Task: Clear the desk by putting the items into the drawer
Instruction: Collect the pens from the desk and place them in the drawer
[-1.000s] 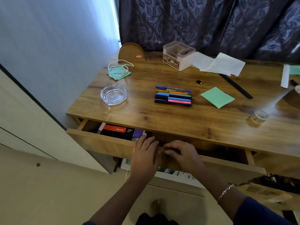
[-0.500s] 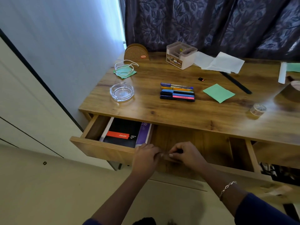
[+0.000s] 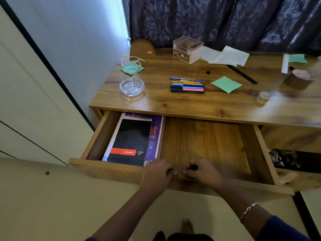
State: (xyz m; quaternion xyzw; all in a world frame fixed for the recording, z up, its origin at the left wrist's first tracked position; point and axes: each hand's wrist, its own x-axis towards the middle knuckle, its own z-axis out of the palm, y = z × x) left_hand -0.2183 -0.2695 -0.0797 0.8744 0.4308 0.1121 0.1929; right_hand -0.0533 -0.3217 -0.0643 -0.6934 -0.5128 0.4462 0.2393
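A wooden desk stands against a wall and a dark curtain, its wide drawer open beneath the top. In the drawer's left end a black spiral notebook lies on a purple book; the rest of the drawer floor is bare wood.

On the desktop above, from the left: a green face mask near the back corner, and a glass ashtray in front of it.

At the drawer's front edge, the person's left hand grips the top of the panel, fingers curled over it and close together. Just beside it, the right hand holds the same edge, fingers bent and thumb tucked in front; a bracelet circles that wrist.

A row of pens lies side by side at mid-desk, with a white plastic box behind them. Further right are white papers, a green sticky note, a black ruler, a clear tape roll and a brown tape roll.
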